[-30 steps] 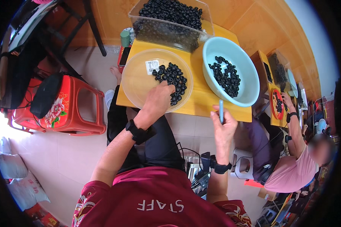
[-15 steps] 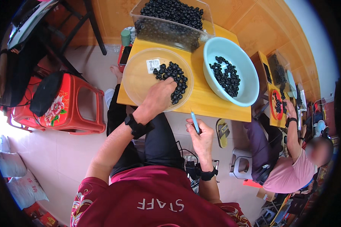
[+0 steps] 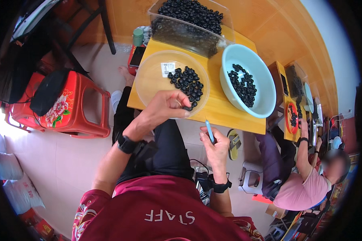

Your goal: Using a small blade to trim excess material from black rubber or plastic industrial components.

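My left hand [image 3: 165, 105] is closed in a pinch over the near rim of a shallow round clear tray [image 3: 151, 86]. Between its fingertips is a small black bead-like part [image 3: 187, 108]. Many similar black parts [image 3: 189, 82], round with holes, lie in the tray's right half. Lower and to the right, my right hand [image 3: 216, 150] grips a light blue pen-like tool [image 3: 209, 131], its thin pointed tip facing up and away from me. Tool and black part are apart. A light blue basin [image 3: 226, 74] on the right of the table holds more black parts [image 3: 242, 86].
At the back of the yellow table [image 3: 229, 122] stands a clear box [image 3: 185, 38] heaped with black parts. A red stool [image 3: 88, 104] is on the left. A slipper [image 3: 234, 144] lies on the floor. On the right a co-worker [image 3: 305, 180] sits at another table.
My left hand has drawn back from the pile toward the tray's near rim, with a black part now in its fingertips. My right hand still holds the tool, slightly shifted.
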Action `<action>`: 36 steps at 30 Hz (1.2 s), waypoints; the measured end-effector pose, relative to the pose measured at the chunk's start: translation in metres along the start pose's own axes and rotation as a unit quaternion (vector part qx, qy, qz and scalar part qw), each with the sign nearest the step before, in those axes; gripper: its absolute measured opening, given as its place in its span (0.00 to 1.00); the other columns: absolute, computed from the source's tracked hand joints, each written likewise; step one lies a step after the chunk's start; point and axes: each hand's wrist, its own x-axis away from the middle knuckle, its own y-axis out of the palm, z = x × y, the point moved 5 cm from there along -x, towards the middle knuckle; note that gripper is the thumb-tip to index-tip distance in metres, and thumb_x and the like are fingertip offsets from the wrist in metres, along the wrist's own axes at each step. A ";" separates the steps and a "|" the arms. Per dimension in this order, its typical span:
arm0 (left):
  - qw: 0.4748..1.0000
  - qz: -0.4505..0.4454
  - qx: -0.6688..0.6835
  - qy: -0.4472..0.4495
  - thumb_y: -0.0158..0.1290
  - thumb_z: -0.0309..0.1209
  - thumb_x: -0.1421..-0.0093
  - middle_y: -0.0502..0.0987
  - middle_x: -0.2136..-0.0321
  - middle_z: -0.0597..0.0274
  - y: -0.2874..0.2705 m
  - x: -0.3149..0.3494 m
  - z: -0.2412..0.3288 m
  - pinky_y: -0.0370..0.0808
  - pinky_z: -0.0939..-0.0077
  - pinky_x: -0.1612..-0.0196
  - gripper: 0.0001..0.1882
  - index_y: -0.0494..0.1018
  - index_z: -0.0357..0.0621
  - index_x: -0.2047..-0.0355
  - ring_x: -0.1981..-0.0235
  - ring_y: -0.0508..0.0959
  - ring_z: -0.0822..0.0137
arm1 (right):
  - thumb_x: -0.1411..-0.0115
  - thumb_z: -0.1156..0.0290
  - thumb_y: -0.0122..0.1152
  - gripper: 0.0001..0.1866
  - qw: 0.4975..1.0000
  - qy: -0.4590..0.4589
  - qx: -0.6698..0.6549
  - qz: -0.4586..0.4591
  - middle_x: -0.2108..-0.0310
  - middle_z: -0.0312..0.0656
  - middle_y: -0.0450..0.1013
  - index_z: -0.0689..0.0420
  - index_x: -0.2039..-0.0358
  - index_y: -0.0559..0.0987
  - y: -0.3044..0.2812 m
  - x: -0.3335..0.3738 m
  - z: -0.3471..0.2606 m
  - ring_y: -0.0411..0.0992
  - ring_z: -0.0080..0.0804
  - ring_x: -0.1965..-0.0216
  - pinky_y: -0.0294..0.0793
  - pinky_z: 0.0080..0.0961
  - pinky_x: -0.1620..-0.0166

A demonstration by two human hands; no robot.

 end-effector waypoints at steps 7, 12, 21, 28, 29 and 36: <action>0.939 0.020 0.340 -0.046 0.53 0.23 0.46 0.73 0.66 0.61 0.014 0.048 -0.024 0.71 0.80 0.65 0.10 0.71 0.39 0.63 0.67 0.73 0.72 | 0.46 0.73 0.58 0.09 0.998 -0.047 0.000 -0.035 0.77 0.38 0.73 0.64 0.66 0.77 0.005 0.003 -0.025 0.67 0.19 0.76 0.65 0.16 0.74; 0.881 0.002 0.472 -0.028 0.54 0.22 0.45 0.74 0.69 0.64 0.023 0.054 -0.033 0.74 0.82 0.64 0.09 0.71 0.40 0.63 0.70 0.76 0.73 | 0.47 0.72 0.60 0.08 0.971 -0.185 0.140 -0.064 0.81 0.41 0.69 0.60 0.66 0.78 0.018 0.010 -0.056 0.63 0.26 0.84 0.60 0.22 0.81; 0.880 0.003 0.475 -0.022 0.53 0.22 0.44 0.74 0.68 0.65 0.024 0.059 -0.036 0.74 0.83 0.64 0.09 0.71 0.39 0.62 0.70 0.76 0.74 | 0.49 0.71 0.63 0.09 0.954 -0.219 0.189 -0.073 0.83 0.40 0.67 0.58 0.67 0.79 0.022 0.015 -0.065 0.61 0.28 0.87 0.59 0.24 0.82; 0.879 0.000 0.476 -0.030 0.54 0.22 0.45 0.74 0.70 0.66 0.023 0.060 -0.036 0.74 0.83 0.66 0.09 0.71 0.39 0.63 0.73 0.76 0.73 | 0.49 0.70 0.63 0.09 0.950 -0.220 0.208 -0.075 0.83 0.40 0.67 0.58 0.67 0.79 0.021 0.015 -0.064 0.62 0.30 0.87 0.61 0.25 0.82; 0.879 0.000 0.476 -0.031 0.54 0.22 0.45 0.74 0.70 0.66 0.023 0.060 -0.036 0.74 0.83 0.66 0.09 0.71 0.39 0.63 0.73 0.76 0.73 | 0.49 0.70 0.63 0.09 0.950 -0.219 0.210 -0.075 0.83 0.40 0.67 0.58 0.67 0.79 0.021 0.015 -0.063 0.63 0.30 0.86 0.61 0.25 0.82; 0.877 -0.026 0.479 -0.032 0.55 0.23 0.46 0.74 0.72 0.64 0.026 0.060 -0.034 0.74 0.83 0.67 0.06 0.71 0.39 0.67 0.74 0.76 0.73 | 0.50 0.69 0.64 0.11 0.939 -0.250 0.225 -0.070 0.83 0.40 0.67 0.57 0.66 0.79 0.017 0.015 -0.064 0.66 0.31 0.85 0.63 0.26 0.81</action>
